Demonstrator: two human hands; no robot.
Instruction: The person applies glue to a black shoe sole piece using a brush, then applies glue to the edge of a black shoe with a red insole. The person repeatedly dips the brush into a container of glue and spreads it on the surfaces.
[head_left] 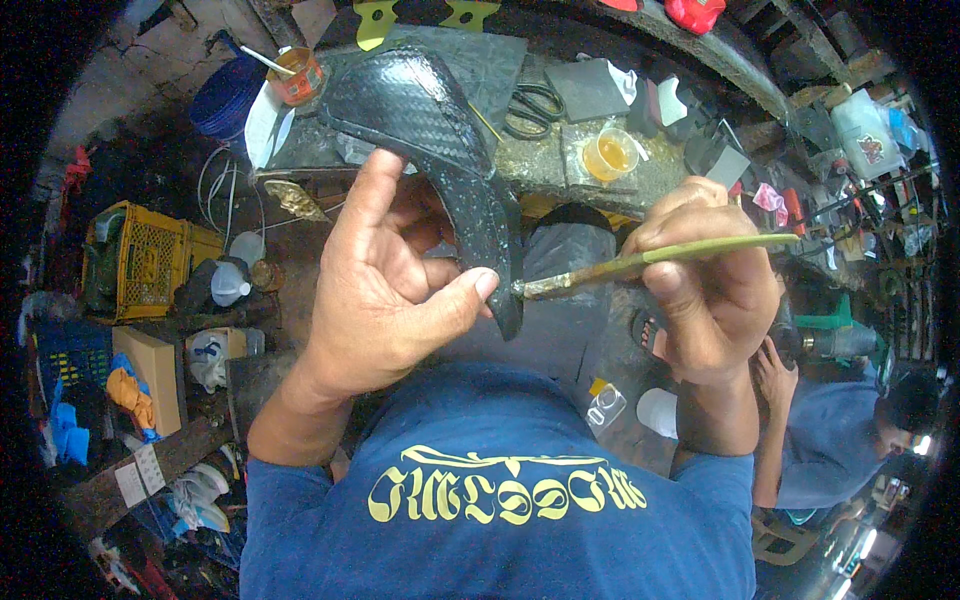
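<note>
Carbon-weave panel (430, 130) pinched in left fingers (470, 290), right fingers (680, 290) gripping brush (640, 262)

The light is soft and even, like daylight from above, and it gives a dull shine on the black woven-pattern part (430, 120) in the centre, while the floor to the left of this part and below it stays dim and muddy. Around this part the picture is fairly sharp, but far from it the fisheye lens bends the straight edges and the corners go fully black. To the far lower right of the part some small lamps (920, 445) burn out to white glare, and details there look soft and noisy.
</note>
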